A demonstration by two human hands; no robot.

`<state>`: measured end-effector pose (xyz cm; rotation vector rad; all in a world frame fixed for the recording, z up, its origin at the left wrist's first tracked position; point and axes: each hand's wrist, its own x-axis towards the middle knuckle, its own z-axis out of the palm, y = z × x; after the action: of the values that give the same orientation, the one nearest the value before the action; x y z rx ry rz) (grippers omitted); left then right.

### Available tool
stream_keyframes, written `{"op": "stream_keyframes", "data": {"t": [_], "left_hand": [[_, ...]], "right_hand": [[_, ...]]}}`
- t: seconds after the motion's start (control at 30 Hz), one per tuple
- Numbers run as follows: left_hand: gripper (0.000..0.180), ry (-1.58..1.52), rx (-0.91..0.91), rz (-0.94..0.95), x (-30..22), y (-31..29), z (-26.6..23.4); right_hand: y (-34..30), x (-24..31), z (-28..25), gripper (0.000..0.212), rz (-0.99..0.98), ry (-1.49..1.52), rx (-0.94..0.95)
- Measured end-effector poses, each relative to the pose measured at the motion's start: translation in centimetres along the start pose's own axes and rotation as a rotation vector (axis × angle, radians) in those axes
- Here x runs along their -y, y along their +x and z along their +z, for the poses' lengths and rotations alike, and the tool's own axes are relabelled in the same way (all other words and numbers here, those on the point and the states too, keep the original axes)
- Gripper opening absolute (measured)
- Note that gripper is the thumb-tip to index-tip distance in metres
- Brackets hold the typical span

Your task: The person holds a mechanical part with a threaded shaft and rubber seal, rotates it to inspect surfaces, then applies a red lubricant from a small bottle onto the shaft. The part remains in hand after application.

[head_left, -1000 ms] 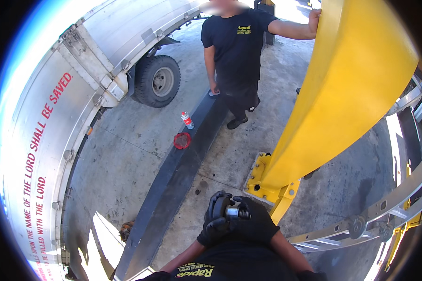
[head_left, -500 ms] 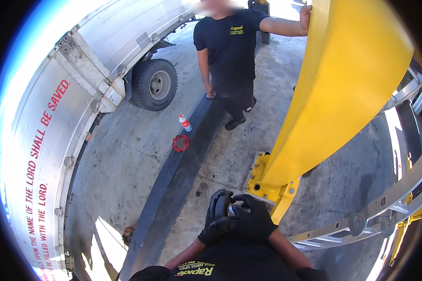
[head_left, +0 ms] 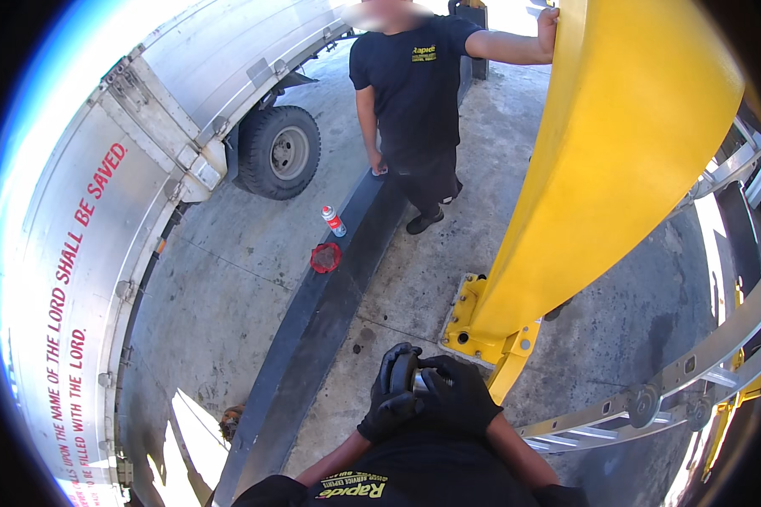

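Close in front of my body, both hands in black gloves hold a round metal part (head_left: 418, 381) with a dark ring and a shiny cylindrical side. My left hand (head_left: 389, 395) wraps round the dark ring side, fingers curled over its edge. On the shiny side, the fingers of my right hand (head_left: 458, 390) close over the part from the right. Much of it is hidden by the gloves, so its exact kind cannot be made out.
Ahead, a low dark barrier (head_left: 320, 317) bears a spray can (head_left: 333, 221) and a red container of brownish stuff (head_left: 325, 258). A person (head_left: 414, 93) leans on a yellow column (head_left: 600, 160). A truck (head_left: 135, 211) stands left; a metal ladder (head_left: 676, 380) lies right.
My right hand has shifted slightly on the metal part, and less of its shiny side shows near the fingertips. My left hand has hardly moved.
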<state>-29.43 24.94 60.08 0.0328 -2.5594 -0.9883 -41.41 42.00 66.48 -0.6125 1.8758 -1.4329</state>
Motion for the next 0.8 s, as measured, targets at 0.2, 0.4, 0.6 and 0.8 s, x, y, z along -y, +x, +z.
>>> {"op": "stream_keyframes", "data": {"t": [0.2, 0.4, 0.6, 0.8], "left_hand": [[0.072, -0.028, -0.033, -0.029, -1.7, 0.7, -1.1], [0.068, 0.085, -0.131, 0.025, -1.6, 0.9, -0.8], [0.066, 0.029, -0.103, -0.002, -0.7, -0.2, -0.1], [0.069, 0.022, -0.111, 0.057, -1.8, 1.5, -1.2]], "right_hand": [[0.2, -2.0, -0.6, 0.05, -0.403, -0.249, 0.06], [0.1, -2.1, 0.1, 0.053, -0.295, -0.203, 0.009], [0.1, -1.7, 0.2, 0.054, -0.031, -0.026, 0.058], [1.2, -4.1, -0.4, 0.055, -0.615, -0.408, -0.007]]}}
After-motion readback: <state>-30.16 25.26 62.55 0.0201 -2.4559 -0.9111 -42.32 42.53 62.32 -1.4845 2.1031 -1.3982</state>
